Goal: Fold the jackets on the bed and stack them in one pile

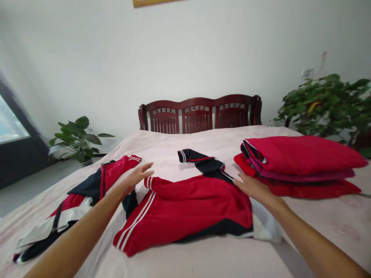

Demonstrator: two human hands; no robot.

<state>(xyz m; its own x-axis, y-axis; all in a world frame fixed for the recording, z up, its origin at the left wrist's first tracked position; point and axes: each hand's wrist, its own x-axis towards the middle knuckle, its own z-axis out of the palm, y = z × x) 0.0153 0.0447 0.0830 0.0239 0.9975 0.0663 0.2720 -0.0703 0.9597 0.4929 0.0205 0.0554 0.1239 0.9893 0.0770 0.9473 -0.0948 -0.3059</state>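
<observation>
A red track jacket [191, 204] with navy panels and white double stripes lies spread on the bed in front of me. One navy sleeve [204, 160] with a striped cuff points away toward the headboard. Over the jacket's left end, by a striped red cuff, my left hand [137, 176] is open with its fingers stretched out. My right hand [251, 186] is at the jacket's upper right edge, fingers extended; whether it touches the cloth I cannot tell. A white part [265, 222] of the garment shows below my right wrist.
On the left lies a rumpled red, navy and white garment [87, 189]. Folded red clothes [301, 158] are stacked on the right. The pale bed sheet [232, 258] runs back to a dark wooden headboard [199, 114]. Plants [77, 139] stand at both sides.
</observation>
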